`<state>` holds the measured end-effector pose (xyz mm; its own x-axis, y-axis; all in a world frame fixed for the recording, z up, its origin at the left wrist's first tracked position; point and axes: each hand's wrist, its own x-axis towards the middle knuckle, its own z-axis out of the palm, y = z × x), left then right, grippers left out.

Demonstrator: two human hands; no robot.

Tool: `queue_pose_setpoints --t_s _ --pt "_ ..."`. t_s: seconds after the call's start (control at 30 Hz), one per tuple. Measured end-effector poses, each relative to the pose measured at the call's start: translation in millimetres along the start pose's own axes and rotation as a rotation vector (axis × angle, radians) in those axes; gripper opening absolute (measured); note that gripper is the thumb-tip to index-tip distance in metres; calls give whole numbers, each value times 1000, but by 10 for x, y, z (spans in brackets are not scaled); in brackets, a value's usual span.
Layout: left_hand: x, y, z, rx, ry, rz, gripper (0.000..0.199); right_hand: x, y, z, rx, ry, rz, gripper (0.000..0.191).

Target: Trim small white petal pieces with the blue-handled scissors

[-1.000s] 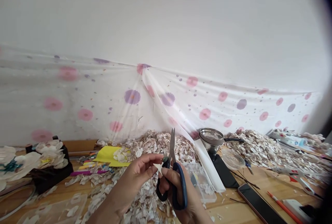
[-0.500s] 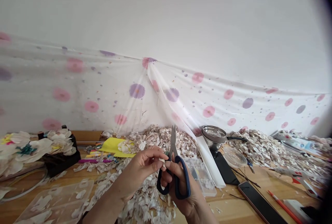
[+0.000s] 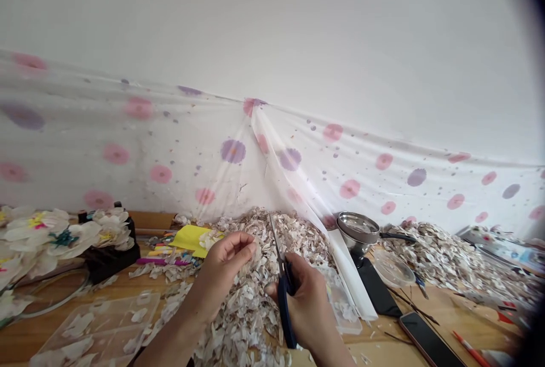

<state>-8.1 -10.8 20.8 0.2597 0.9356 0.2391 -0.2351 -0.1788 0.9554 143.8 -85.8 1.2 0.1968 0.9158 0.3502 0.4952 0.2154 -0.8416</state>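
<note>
The R hand [image 3: 307, 296] has the scissors [image 3: 286, 316]. Its fingers are curled round the blue grips, so they're closed on them, not spread. One fingertip pokes out left of the grips. The blades point up and away from the person, prob. b/c that keeps the sharp end off the skin. They show nearly edge-on, so I can't say if they're apart or together.

The L hand [image 3: 223, 256] is up at abt the same height, just left of the blades but not touching them. Its thumb and first finger come together at the tips, and the other fingers are tucked in. Can't say if a tiny flake is pinched there — the pile [image 3: 255, 293] behind has the same pale look. The hands are close, prob. so both are easy to see at once.

The pile sits on the bench [image 3: 370, 351] right under and behind both hands, prob. so bits are quick to reach. A see-thru box [image 3: 154, 299] w/ some flakes in it is by the L arm, and a see-thru tray [image 3: 349, 328] is just past the R hand. A yellow sheet [image 3: 187, 237] lies behind the L hand — some pale bits are on its R end. White flowers [image 3: 38, 231] stand far left, well apart from the blades, prob. to keep them safe.
</note>
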Motion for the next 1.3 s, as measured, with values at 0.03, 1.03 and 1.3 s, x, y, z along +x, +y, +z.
queue_pose_setpoints --t_s 0.03,1.03,1.3 --pt "2 5 -8 1 16 7 23 -11 -19 -1 -56 -16 -2 24" --pt "-3 -24 -50 -114 -118 19 12 -33 -156 25 -166 -154 -10 13" --pt "-3 -42 -46 -142 -129 2 12 -52 -138 35 -141 -122 -51 10"
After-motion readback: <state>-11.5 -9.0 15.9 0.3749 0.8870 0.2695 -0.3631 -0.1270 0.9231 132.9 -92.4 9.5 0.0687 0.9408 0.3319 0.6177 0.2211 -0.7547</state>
